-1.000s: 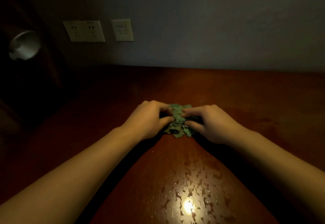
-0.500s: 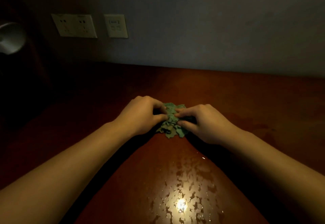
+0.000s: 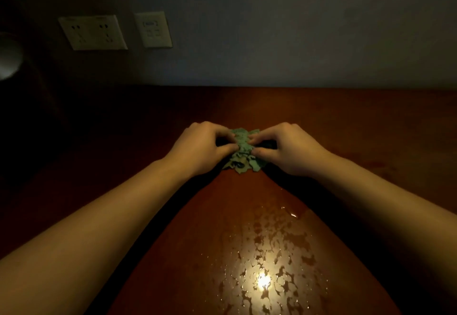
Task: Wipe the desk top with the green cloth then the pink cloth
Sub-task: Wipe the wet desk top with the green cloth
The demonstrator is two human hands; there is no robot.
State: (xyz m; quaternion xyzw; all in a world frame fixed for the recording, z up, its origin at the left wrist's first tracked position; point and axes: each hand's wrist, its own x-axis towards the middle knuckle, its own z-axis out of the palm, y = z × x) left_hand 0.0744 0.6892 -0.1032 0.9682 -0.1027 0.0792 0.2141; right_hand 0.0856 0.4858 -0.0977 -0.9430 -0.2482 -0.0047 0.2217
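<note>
The green cloth point(image 3: 243, 152) lies bunched on the reddish-brown desk top point(image 3: 358, 126), in the middle of the view. My left hand point(image 3: 200, 149) grips its left side with curled fingers and thumb. My right hand point(image 3: 288, 150) pinches its right side the same way. The two hands sit close together, with only a narrow strip of cloth showing between them and a crumpled fringe below. No pink cloth is in view.
A patch of water droplets point(image 3: 267, 265) glints on the desk near me, under a light reflection. A double socket point(image 3: 92, 32) and a switch plate point(image 3: 153, 29) are on the wall at the back left. A pale round object point(image 3: 8, 57) sits at the far left edge.
Both hands with the cloth have stayed together and shifted slightly away from me on the desk. The view has tilted, so the sockets sit at a different place.
</note>
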